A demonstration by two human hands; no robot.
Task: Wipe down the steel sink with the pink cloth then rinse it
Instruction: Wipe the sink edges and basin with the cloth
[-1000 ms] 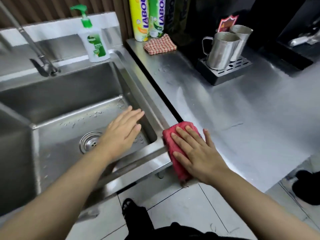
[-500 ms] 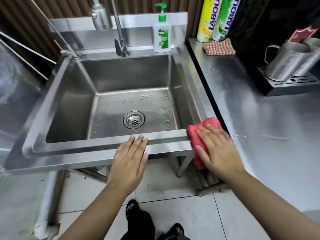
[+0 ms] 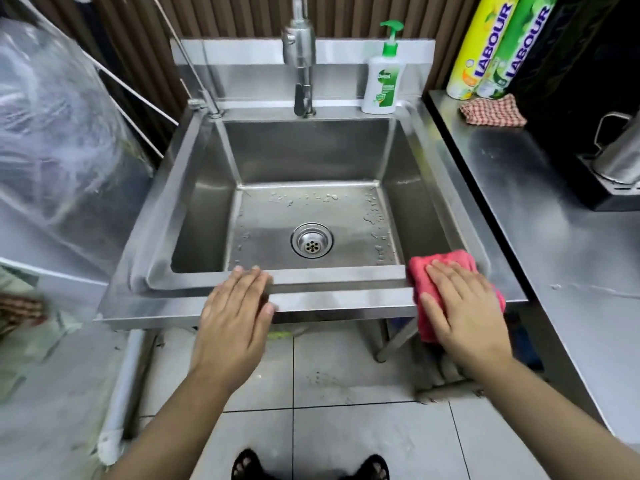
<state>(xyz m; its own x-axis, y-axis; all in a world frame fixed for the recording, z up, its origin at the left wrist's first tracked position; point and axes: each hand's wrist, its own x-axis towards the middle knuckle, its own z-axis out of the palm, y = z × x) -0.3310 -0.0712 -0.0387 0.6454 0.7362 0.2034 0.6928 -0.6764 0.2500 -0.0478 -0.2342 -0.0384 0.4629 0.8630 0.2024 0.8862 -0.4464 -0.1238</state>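
Slid from the surface (image 3: pixel 554 244) edge onto the steel sink (image 3: pixel 332 299) front-right corner: pink cloth (image 3: pixel 446 259), pressed flat under right hand (image 3: pixel 460 306), fingers straight, close together. Left hand (image 3: pixel 235 306) flat on front rim. Best swept leftward with even palm pressure.

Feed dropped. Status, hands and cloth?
Left hand flat on sink front rim. Right hand flat on pink cloth, right front corner. Left hand maybe in cloth's path.
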